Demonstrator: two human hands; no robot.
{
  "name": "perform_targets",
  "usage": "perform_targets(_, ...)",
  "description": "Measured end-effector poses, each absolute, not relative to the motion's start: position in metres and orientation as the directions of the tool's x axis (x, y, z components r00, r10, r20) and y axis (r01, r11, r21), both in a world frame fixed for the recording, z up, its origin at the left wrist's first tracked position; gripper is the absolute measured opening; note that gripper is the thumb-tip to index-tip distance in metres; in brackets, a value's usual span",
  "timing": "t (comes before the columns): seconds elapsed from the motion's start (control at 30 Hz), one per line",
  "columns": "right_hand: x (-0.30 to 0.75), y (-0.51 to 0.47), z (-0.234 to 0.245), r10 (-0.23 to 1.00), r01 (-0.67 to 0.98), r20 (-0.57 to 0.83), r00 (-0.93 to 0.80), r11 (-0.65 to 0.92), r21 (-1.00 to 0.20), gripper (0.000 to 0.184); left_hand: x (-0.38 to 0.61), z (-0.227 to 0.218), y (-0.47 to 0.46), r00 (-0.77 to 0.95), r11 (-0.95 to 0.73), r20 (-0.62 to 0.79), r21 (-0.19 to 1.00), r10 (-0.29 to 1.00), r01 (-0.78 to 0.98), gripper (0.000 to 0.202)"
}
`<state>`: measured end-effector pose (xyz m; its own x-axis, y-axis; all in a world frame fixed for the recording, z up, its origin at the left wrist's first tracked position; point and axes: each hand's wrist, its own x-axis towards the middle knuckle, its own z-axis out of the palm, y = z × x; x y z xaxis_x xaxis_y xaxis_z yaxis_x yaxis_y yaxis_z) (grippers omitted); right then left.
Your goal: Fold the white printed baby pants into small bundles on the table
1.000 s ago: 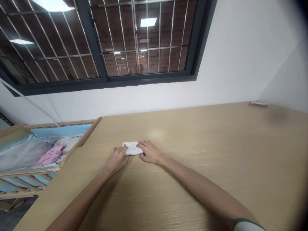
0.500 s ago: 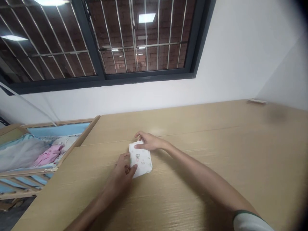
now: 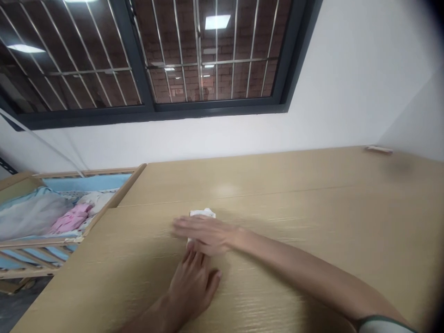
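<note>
Head view: flat right hand is covering a folded white cloth, left hand, thumb spread, resting nearside; dragging could rumple it.

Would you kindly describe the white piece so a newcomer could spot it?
Below the barred window is a pale wooden tabletop. There, the blurred right hand partly hides the white piece. Unlike the thin strip at the far right corner, it peeks out past a hand.

I see a small white cloth on the tabletop, its uneven far edge showing, most of it hidden from me.
</note>
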<state>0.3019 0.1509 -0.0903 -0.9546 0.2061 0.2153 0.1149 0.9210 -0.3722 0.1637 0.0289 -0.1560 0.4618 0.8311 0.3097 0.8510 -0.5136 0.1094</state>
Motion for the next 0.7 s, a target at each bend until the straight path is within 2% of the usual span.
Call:
perform_targets(0.1,0.300,0.144,-0.111,0.141,0.078,0.121,-0.983,0.904,-0.421,0.056,0.175,-0.162,0.023,0.451,-0.474,0.188,0.104,0.873,0.874,0.036)
perform_targets(0.17,0.301,0.154,-0.124,0.166,0.115,0.077,-0.983,0.889,-0.443,0.056,0.178,-0.166,0.024,0.436,-0.458,0.208,0.074,0.876,0.886,0.042)
perform_targets(0.27,0.305,0.187,-0.133,0.231,0.171,0.075,-0.970,0.869,-0.463,0.055,0.179,-0.172,0.026,0.445,-0.475,0.290,0.038,0.847,0.879,0.064)
perform_targets(0.37,0.309,0.223,-0.134,0.316,0.237,0.110,-0.942,0.862,-0.448,0.056,0.178,-0.174,0.027,0.446,-0.486,0.296,0.077,0.845,0.871,0.073)
perform_targets(0.43,0.312,0.238,-0.135,0.371,0.301,0.107,-0.922,0.864,-0.403,0.056,0.173,-0.168,0.030,0.441,-0.484,0.260,0.135,0.859,0.865,0.073)
perform_targets(0.5,0.314,0.242,-0.137,0.403,0.346,0.117,-0.908,0.877,-0.334,0.056,0.162,-0.152,0.039,0.437,-0.474,0.191,0.246,0.879,0.846,0.067)
perform_targets(0.57,0.316,0.235,-0.137,0.433,0.384,0.185,-0.882,0.889,-0.248,0.057,0.146,-0.130,0.054,0.392,-0.399,0.102,0.385,0.914,0.832,0.054)
perform_targets(0.6,0.317,0.230,-0.137,0.464,0.421,0.237,-0.854,0.882,-0.212,0.056,0.137,-0.119,0.064,0.316,-0.310,0.060,0.437,0.947,0.845,0.047)
perform_targets(0.7,0.319,0.210,-0.134,0.606,0.582,0.343,-0.717,0.792,-0.184,0.044,0.116,-0.100,0.093,0.104,-0.084,-0.032,0.379,0.994,0.922,0.042)
